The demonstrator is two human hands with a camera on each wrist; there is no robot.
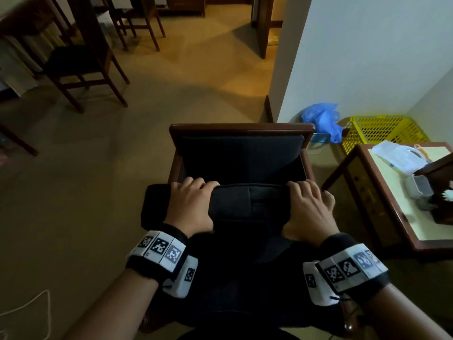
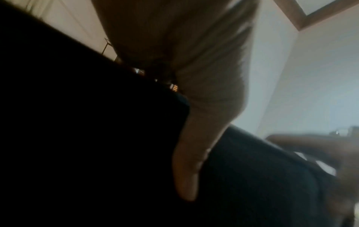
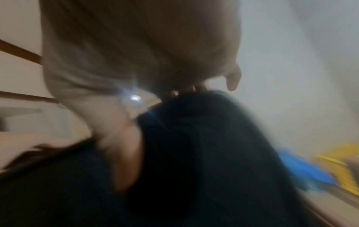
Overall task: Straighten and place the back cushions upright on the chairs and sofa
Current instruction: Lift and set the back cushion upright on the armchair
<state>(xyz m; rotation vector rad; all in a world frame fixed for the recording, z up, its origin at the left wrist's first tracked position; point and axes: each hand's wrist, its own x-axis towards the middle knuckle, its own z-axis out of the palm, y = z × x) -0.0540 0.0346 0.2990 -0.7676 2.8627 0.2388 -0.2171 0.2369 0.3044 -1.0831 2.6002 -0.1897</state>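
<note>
The beige floor (image 1: 152, 94) carries a wooden armchair (image 1: 241, 127) with a dark seat cushion (image 1: 241, 158) lying in its frame. Just right of it, against the white wall, a yellow basket (image 1: 382, 130) stands on the floor with a blue plastic bag (image 1: 322, 119) beside it. A small wooden desk (image 1: 362, 192) stands nearer, bearing a white bag (image 1: 397, 155) and a clear box (image 1: 418, 186). Dining chairs (image 1: 78, 62) stand on the floor at far left.
</note>
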